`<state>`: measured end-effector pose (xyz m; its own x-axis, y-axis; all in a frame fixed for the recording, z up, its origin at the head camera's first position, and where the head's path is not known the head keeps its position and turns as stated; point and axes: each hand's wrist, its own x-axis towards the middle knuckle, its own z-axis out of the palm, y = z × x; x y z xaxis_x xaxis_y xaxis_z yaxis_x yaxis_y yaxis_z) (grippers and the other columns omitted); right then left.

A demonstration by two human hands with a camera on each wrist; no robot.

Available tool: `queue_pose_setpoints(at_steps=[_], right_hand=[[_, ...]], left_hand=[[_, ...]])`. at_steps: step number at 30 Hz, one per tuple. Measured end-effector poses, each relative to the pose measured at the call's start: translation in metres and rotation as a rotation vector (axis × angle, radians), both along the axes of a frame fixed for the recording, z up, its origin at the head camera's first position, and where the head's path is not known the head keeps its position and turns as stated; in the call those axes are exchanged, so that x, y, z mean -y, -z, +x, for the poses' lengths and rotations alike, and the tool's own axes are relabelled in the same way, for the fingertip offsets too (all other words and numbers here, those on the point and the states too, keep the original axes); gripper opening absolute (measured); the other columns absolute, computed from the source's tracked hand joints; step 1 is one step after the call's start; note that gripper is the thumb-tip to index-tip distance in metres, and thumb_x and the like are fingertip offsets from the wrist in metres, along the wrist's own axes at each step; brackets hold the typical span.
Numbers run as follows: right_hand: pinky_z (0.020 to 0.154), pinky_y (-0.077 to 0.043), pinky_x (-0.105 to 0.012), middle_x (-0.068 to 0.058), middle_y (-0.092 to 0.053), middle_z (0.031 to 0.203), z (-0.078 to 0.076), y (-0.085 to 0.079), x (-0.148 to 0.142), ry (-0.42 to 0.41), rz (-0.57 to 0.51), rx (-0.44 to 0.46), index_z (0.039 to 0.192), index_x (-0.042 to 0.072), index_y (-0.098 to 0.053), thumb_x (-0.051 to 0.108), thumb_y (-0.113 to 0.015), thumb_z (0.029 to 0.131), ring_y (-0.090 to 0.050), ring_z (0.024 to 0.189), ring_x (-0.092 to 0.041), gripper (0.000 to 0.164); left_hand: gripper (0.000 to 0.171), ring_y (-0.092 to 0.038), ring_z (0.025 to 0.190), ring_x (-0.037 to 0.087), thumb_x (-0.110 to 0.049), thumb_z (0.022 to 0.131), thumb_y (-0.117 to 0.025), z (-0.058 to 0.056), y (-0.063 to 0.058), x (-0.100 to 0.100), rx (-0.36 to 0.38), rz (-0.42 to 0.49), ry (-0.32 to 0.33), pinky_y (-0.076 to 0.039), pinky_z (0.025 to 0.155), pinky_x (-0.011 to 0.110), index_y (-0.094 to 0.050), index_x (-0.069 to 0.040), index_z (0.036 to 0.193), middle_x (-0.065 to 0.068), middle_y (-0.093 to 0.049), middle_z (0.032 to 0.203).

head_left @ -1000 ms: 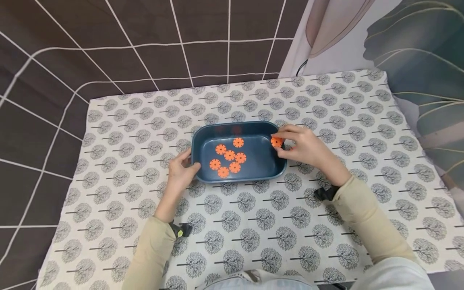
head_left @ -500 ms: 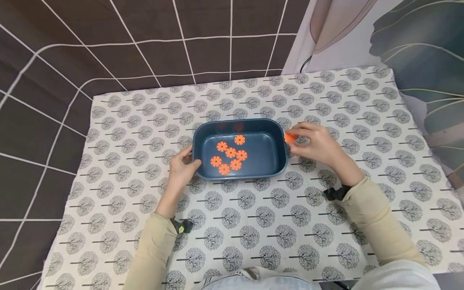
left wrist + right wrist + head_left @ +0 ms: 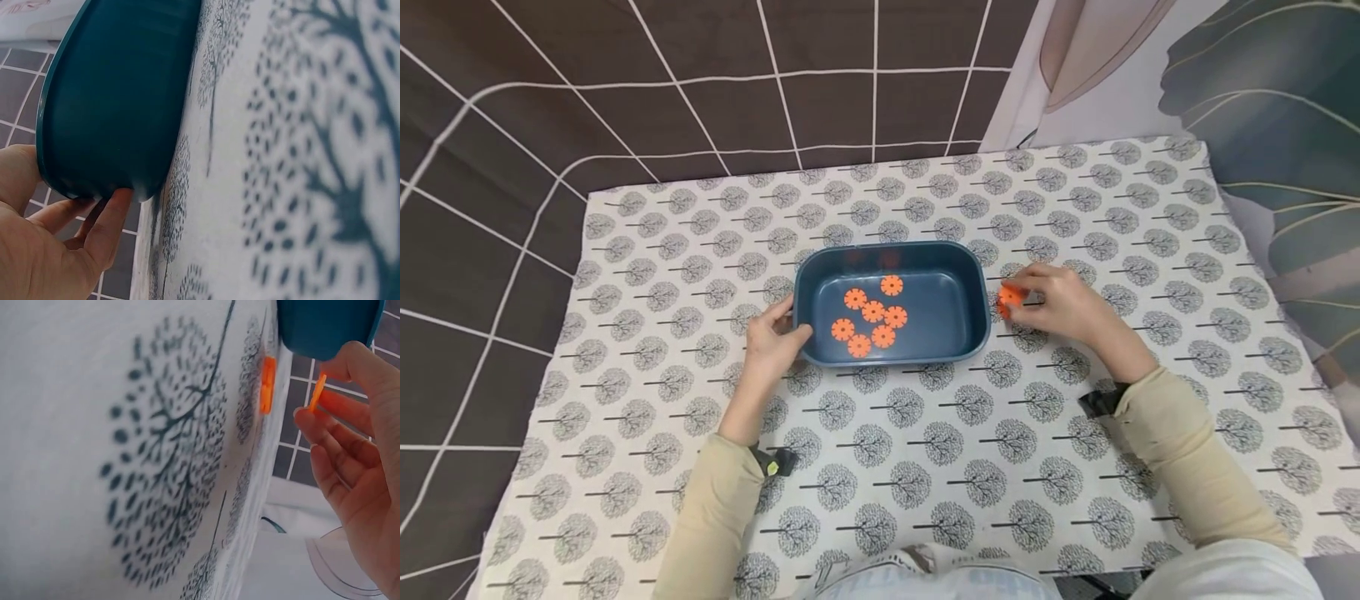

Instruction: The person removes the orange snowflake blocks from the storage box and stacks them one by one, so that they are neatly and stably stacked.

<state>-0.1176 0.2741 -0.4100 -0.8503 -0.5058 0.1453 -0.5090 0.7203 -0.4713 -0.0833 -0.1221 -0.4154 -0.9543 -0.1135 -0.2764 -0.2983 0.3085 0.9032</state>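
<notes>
A dark blue oblong tub (image 3: pixel 936 321) stands on the tablecloth. Several orange notched discs (image 3: pixel 873 312), flat and flower-like, lie on its floor, left of the middle. My left hand (image 3: pixel 771 340) grips the tub's left end, thumb over the rim and fingers against the outer wall (image 3: pixel 119 106). Just outside the right end, my right hand (image 3: pixel 1056 304) pinches an orange notched disc (image 3: pixel 318 392) between thumb and fingers. Below it, another flat orange piece (image 3: pixel 267 385) rests on the cloth, seen edge-on in the right wrist view; whether it is one disc or more I cannot tell.
A white tablecloth (image 3: pixel 880 442) printed with grey trees covers the table. Dark cloth with white grid lines (image 3: pixel 820 108) hangs behind it and to the left. A patterned curtain (image 3: pixel 1262 108) hangs at the right. Black straps circle both wrists.
My right hand has moved right, carrying the pinched disc from above the tub's right end to outside it, beside the orange piece on the cloth. My left hand keeps its grip on the tub.
</notes>
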Motion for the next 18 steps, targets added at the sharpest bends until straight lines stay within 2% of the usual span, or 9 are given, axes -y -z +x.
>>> queue_pose_setpoints(at_steps=[3,6,11,18], right_hand=[[0.073,-0.058,-0.038,-0.014,-0.065,0.107,0.0006,-0.0012,-0.0002,0.034,0.054,0.066,0.109,-0.002,-0.066,0.017,-0.076,0.074,-0.064,0.085,-0.026,0.040],[0.075,-0.058,-0.039,-0.014,-0.064,0.109,0.0015,-0.0010,0.0011,0.053,0.104,0.113,0.110,-0.001,-0.066,0.019,-0.074,0.076,-0.064,0.086,-0.025,0.040],[0.066,-0.059,-0.031,-0.012,-0.065,0.106,0.0020,0.0031,0.0018,0.020,0.135,0.055,0.106,0.001,-0.067,0.021,-0.074,0.076,-0.066,0.075,-0.018,0.036],[0.064,-0.058,-0.033,-0.010,-0.066,0.101,0.0036,0.0063,0.0006,0.005,0.143,0.004,0.101,0.002,-0.069,0.021,-0.075,0.074,-0.064,0.071,-0.016,0.033]], left_hand=[[0.060,-0.056,0.104,0.022,0.000,0.078,-0.062,-0.0001,-0.0007,-0.0003,0.002,0.000,-0.003,-0.057,0.079,0.030,-0.050,-0.016,0.135,0.008,-0.056,0.123],[0.060,-0.055,0.102,0.021,0.000,0.078,-0.062,0.0002,-0.0003,0.0002,0.004,-0.002,-0.009,-0.058,0.075,0.028,-0.050,-0.015,0.135,0.009,-0.056,0.121],[0.059,-0.056,0.104,0.022,0.001,0.079,-0.062,0.0000,0.0000,0.0002,-0.003,-0.008,-0.011,-0.057,0.082,0.031,-0.050,-0.015,0.135,0.009,-0.056,0.122],[0.060,-0.056,0.104,0.022,0.001,0.078,-0.062,-0.0004,0.0013,-0.0007,0.009,0.012,-0.016,-0.057,0.082,0.031,-0.050,-0.015,0.135,0.009,-0.057,0.120]])
